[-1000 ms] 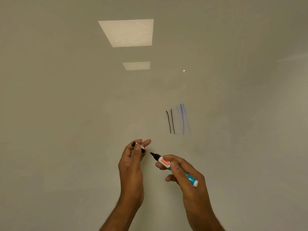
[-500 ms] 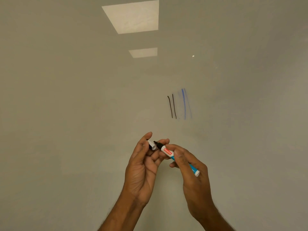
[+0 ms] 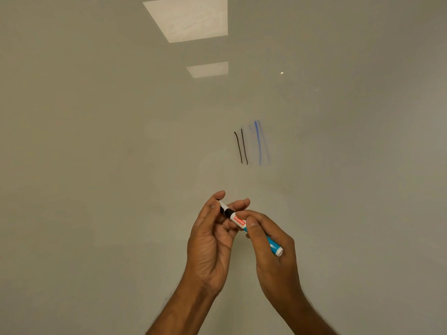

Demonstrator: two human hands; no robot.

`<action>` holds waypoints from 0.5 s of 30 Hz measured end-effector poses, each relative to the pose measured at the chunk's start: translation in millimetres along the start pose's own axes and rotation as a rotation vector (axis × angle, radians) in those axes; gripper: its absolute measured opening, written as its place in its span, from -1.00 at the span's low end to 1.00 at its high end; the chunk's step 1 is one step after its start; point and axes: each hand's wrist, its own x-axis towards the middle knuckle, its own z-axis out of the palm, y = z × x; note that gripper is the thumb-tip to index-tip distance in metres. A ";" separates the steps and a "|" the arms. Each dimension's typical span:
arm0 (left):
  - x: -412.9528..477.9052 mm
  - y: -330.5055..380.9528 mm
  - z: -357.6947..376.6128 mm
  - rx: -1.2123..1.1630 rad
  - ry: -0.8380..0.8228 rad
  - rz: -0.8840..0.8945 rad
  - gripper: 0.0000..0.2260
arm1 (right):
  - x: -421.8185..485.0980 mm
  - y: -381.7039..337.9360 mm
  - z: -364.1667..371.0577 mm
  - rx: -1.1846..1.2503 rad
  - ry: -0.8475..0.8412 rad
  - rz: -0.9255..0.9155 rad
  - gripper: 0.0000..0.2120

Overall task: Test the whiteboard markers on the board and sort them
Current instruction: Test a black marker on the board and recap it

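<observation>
From the head view, both hands meet low and centre in front of the board point(image 3: 96, 141), and the marker point(image 3: 239, 222) lies between them, held off the surface. The right hand point(image 3: 273, 245) wraps the teal and white barrel, its grip pinching the marker with thumb on top and fingers curled beneath. The left hand point(image 3: 212, 233) pinches the black cap point(image 3: 225, 209) between thumb and fingertips at the marker's writing end.

The long axis matters here. The marker runs on a slant from far left, where the cap sits, to near right, where the white tail pokes out past the right hand. So the cap lies straight along that line from the right grip, and the left hand is the nearer one to it. Any push to seat the cap would have to go along this slant, the two hands pressing toward each other.

The cap seems to be on the tip, but fingers hide the joint, so I cannot tell whether it has clicked home.

Farther up the board, to the right, stand two black strokes point(image 3: 240, 147) and beside them fainter blue strokes point(image 3: 258, 143). Two pale light reflections point(image 3: 191, 18) show near the top.
</observation>
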 end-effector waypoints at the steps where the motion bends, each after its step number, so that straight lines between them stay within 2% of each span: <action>1: -1.8 -2.4 1.7 -0.005 0.011 0.011 -0.75 | -0.6 0.7 -0.7 -0.004 0.007 0.002 -0.76; 12: -30.0 -14.8 5.4 -0.029 0.109 0.092 -0.79 | -15.9 -2.8 -9.3 0.013 -0.044 0.049 -0.80; 15: -42.3 -14.0 3.1 0.039 0.134 0.075 -0.77 | -24.7 -2.6 -13.5 0.044 -0.044 0.097 -0.80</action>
